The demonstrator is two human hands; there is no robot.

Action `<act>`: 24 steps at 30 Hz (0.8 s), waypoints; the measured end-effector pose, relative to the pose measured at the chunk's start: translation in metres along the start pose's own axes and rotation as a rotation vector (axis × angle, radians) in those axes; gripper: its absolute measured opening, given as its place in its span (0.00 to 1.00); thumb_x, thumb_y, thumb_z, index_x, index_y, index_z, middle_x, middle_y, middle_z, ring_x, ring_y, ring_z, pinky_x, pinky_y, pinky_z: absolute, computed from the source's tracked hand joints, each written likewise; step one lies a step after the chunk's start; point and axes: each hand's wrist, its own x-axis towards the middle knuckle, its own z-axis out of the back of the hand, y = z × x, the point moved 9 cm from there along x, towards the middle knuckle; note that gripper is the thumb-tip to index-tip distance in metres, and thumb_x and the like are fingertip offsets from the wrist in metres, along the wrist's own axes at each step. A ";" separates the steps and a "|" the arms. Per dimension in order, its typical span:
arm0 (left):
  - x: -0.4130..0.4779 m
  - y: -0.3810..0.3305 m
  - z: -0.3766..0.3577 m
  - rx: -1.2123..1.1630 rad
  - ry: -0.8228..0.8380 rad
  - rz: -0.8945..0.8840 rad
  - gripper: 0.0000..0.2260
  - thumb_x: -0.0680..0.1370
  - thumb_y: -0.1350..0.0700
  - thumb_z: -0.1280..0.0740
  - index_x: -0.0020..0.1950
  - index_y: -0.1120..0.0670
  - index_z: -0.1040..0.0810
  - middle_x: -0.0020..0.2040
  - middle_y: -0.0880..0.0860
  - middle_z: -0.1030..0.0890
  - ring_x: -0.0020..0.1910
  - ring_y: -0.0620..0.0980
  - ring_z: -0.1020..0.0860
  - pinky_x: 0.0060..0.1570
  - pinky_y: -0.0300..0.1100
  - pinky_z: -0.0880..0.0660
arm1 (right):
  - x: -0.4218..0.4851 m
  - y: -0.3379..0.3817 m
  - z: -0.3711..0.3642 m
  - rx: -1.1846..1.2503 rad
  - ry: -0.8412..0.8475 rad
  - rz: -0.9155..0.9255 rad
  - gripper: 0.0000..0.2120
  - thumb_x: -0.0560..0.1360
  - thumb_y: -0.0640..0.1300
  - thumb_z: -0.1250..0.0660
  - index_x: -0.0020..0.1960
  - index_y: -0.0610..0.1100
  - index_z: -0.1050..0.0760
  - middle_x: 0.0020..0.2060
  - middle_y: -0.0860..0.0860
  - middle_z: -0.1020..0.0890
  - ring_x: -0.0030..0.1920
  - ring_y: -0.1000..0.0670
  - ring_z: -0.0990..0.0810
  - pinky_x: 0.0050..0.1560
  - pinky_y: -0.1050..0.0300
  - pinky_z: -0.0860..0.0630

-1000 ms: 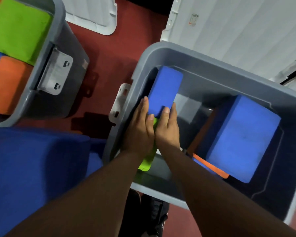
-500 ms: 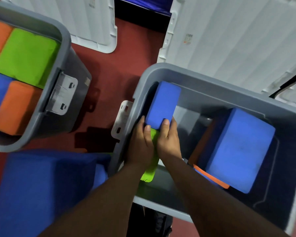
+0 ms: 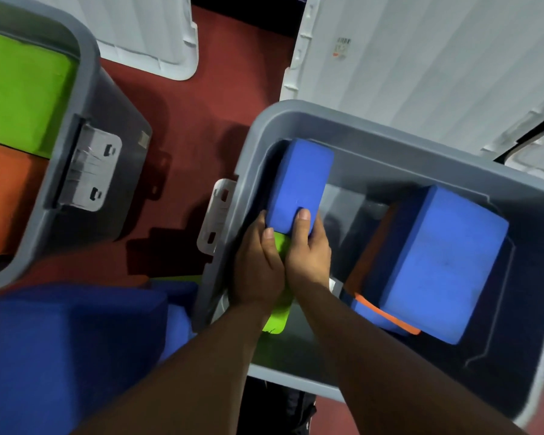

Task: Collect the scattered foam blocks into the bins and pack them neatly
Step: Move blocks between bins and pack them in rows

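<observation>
A grey bin [image 3: 390, 142] stands on the red floor in front of me. Against its left wall a narrow blue foam block [image 3: 299, 183] stands on edge, with a green block [image 3: 278, 315] just behind it, mostly hidden by my hands. My left hand [image 3: 256, 265] and my right hand [image 3: 308, 249] lie side by side there. The right hand's thumb and fingers grip the near end of the narrow blue block. The left hand rests on the green block, its fingers reaching down beside the blue one. A large blue block [image 3: 443, 262] leans over an orange block [image 3: 387, 312] on the bin's right side.
A second grey bin [image 3: 88, 98] at the left holds green [image 3: 22, 92] and orange [image 3: 4, 196] blocks. White bin lids [image 3: 421, 58] lie behind. A big blue foam block [image 3: 66, 350] sits on the floor at the lower left.
My hands slid back toward the near end of the narrow blue block, and the right hand's fingers curled round it. The camera view shifted; the blocks in the bin stayed put.
</observation>
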 end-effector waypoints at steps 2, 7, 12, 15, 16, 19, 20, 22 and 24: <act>0.002 0.001 0.002 -0.003 0.006 -0.002 0.32 0.80 0.39 0.55 0.75 0.54 0.29 0.71 0.53 0.23 0.69 0.51 0.26 0.66 0.44 0.30 | 0.000 0.001 -0.002 -0.025 0.003 0.000 0.24 0.82 0.65 0.48 0.73 0.58 0.31 0.61 0.58 0.18 0.64 0.49 0.22 0.66 0.50 0.27; 0.001 -0.002 0.001 0.024 -0.006 -0.017 0.31 0.81 0.40 0.55 0.75 0.55 0.28 0.70 0.54 0.23 0.68 0.51 0.26 0.65 0.39 0.32 | 0.001 0.001 -0.002 -0.030 0.015 0.004 0.23 0.83 0.64 0.49 0.74 0.58 0.31 0.62 0.56 0.19 0.64 0.48 0.22 0.65 0.50 0.27; 0.002 -0.001 0.003 0.067 -0.032 -0.069 0.29 0.82 0.42 0.53 0.73 0.57 0.27 0.68 0.57 0.21 0.66 0.55 0.24 0.62 0.43 0.30 | 0.002 0.001 -0.007 -0.029 0.044 0.033 0.26 0.82 0.67 0.51 0.76 0.58 0.35 0.66 0.53 0.21 0.67 0.46 0.25 0.68 0.48 0.29; 0.001 -0.003 0.004 0.095 -0.036 -0.070 0.28 0.82 0.42 0.53 0.74 0.55 0.27 0.68 0.56 0.21 0.65 0.55 0.24 0.61 0.42 0.30 | 0.004 0.002 -0.011 -0.037 0.077 0.043 0.31 0.79 0.71 0.53 0.78 0.60 0.40 0.70 0.51 0.24 0.70 0.44 0.27 0.71 0.45 0.31; -0.001 -0.004 0.005 0.112 -0.048 -0.078 0.27 0.83 0.43 0.52 0.74 0.55 0.27 0.68 0.56 0.21 0.65 0.55 0.24 0.60 0.41 0.31 | 0.004 0.002 -0.013 -0.039 0.107 0.028 0.33 0.78 0.72 0.54 0.79 0.59 0.42 0.72 0.50 0.25 0.71 0.43 0.28 0.72 0.44 0.32; -0.005 -0.011 0.009 0.137 -0.080 -0.114 0.23 0.84 0.47 0.50 0.73 0.54 0.27 0.66 0.56 0.21 0.63 0.54 0.24 0.57 0.37 0.33 | -0.002 0.001 -0.002 -0.059 0.191 -0.009 0.33 0.82 0.68 0.52 0.82 0.54 0.44 0.75 0.46 0.30 0.74 0.43 0.31 0.74 0.47 0.36; -0.006 -0.012 0.011 0.142 -0.078 -0.121 0.23 0.84 0.46 0.49 0.73 0.55 0.28 0.66 0.57 0.22 0.63 0.55 0.25 0.57 0.38 0.34 | -0.007 0.003 0.012 -0.064 0.181 0.020 0.32 0.83 0.66 0.50 0.81 0.51 0.43 0.74 0.45 0.29 0.73 0.44 0.30 0.73 0.49 0.35; -0.009 -0.021 0.013 0.168 -0.077 -0.152 0.25 0.83 0.45 0.48 0.74 0.57 0.31 0.68 0.60 0.25 0.65 0.58 0.27 0.61 0.43 0.33 | -0.015 0.015 0.057 -0.090 0.067 0.152 0.29 0.84 0.60 0.47 0.79 0.46 0.38 0.69 0.44 0.26 0.69 0.47 0.27 0.71 0.50 0.32; -0.016 -0.038 0.016 0.257 -0.152 -0.193 0.26 0.83 0.47 0.45 0.75 0.62 0.33 0.70 0.64 0.29 0.68 0.61 0.30 0.67 0.49 0.35 | -0.019 0.019 0.112 -0.141 -0.081 0.271 0.25 0.84 0.56 0.46 0.75 0.43 0.33 0.65 0.44 0.26 0.67 0.46 0.28 0.69 0.50 0.32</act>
